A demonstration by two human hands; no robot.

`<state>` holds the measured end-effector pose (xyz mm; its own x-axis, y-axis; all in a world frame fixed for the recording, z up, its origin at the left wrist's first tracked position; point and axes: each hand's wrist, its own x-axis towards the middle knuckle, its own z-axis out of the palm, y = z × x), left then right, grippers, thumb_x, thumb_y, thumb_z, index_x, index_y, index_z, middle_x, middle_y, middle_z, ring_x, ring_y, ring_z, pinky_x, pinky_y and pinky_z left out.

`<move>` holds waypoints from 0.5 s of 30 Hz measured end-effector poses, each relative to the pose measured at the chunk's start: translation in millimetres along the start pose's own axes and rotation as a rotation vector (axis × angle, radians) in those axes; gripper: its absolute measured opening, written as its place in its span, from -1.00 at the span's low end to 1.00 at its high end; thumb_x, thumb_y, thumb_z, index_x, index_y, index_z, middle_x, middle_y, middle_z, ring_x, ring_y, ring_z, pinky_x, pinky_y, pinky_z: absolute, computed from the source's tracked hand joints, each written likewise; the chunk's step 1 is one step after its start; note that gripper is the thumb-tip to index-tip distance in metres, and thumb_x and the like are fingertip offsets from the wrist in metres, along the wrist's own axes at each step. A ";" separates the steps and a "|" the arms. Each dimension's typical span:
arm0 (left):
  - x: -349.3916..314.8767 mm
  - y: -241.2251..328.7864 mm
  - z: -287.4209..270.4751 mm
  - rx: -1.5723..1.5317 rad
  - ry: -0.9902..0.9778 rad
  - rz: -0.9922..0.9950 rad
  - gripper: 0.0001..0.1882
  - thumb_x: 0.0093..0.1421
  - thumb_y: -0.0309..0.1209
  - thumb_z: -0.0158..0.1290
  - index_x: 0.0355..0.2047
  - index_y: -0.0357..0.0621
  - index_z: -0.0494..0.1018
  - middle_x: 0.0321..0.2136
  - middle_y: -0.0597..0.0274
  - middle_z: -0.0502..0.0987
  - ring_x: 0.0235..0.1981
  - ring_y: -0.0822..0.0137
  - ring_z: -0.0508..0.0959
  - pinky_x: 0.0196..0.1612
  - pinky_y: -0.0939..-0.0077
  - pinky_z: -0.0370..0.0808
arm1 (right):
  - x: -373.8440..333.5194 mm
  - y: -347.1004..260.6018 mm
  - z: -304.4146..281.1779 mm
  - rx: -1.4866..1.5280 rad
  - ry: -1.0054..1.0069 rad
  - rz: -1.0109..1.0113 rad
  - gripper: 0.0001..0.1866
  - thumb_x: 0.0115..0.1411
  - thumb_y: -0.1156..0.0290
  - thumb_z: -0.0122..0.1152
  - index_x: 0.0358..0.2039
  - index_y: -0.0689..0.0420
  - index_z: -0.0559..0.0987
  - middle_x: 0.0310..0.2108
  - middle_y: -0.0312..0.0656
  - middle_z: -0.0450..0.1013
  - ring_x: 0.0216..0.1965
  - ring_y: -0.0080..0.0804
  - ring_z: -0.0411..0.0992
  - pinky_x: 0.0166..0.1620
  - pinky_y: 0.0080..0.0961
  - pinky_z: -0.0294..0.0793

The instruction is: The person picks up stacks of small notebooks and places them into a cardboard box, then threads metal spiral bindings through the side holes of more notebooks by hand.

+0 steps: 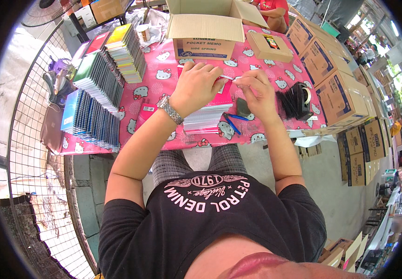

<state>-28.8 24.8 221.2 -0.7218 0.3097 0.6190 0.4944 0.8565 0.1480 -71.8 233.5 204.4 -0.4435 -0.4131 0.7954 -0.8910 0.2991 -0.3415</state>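
In front of me on the table stands a stack of pink-covered notebooks (208, 117), white page edges facing me. My left hand (197, 86), with a metal watch on the wrist, curls over the top pink notebook (222, 96) and grips it near its far edge. My right hand (257, 88) is closed in a pinch at the end of a thin light strip beside that edge; what exactly the fingertips hold is too small to make out. Blue-handled pliers (231, 123) lie right of the stack, beside a dark grey-green lump (243, 108).
Spiral notebooks in blue (87, 118), green (99, 76) and yellow (125, 51) stand piled at left. An open carton (205, 35) and a flat brown box (270, 46) sit at the back. Black wire coils (287, 103) lie by a tape dispenser (303, 100). Cartons (338, 95) line the right.
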 end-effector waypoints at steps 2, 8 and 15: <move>0.8 0.9 -1.0 0.023 -0.003 -0.029 -0.79 0.22 -0.22 0.07 -0.31 -0.08 0.49 -0.39 0.25 0.55 -0.25 0.21 0.52 -0.11 0.27 0.33 | 3.2 -2.4 -4.8 0.089 -0.096 0.175 -0.74 0.11 0.59 0.21 -0.15 0.12 0.61 -0.31 -0.16 0.47 -0.28 -0.37 0.47 -0.23 -0.49 0.46; -0.7 8.7 -0.4 0.013 0.009 -0.015 -0.77 0.24 -0.25 0.04 -0.16 -0.05 0.44 -0.35 0.24 0.55 -0.21 0.21 0.53 -0.04 0.22 0.30 | 11.5 -23.6 -11.0 0.136 -0.206 0.374 -0.80 0.24 0.46 0.14 -0.13 0.20 0.54 -0.31 -0.12 0.52 -0.37 -0.27 0.50 -0.26 -0.43 0.48; 2.4 17.1 -2.8 0.022 -0.115 -0.011 -0.75 0.25 -0.26 0.02 -0.10 -0.02 0.41 -0.29 0.25 0.55 -0.17 0.20 0.52 0.03 0.19 0.27 | 32.1 -35.1 -27.5 0.085 -0.365 0.374 -0.76 0.22 0.47 0.16 -0.11 0.21 0.44 -0.31 -0.12 0.50 -0.36 -0.26 0.52 -0.31 -0.43 0.47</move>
<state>-20.7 39.0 227.4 -0.7784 0.3449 0.5246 0.4766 0.8686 0.1360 -52.2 233.4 255.7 -0.7238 -0.5690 0.3903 -0.6634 0.4186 -0.6202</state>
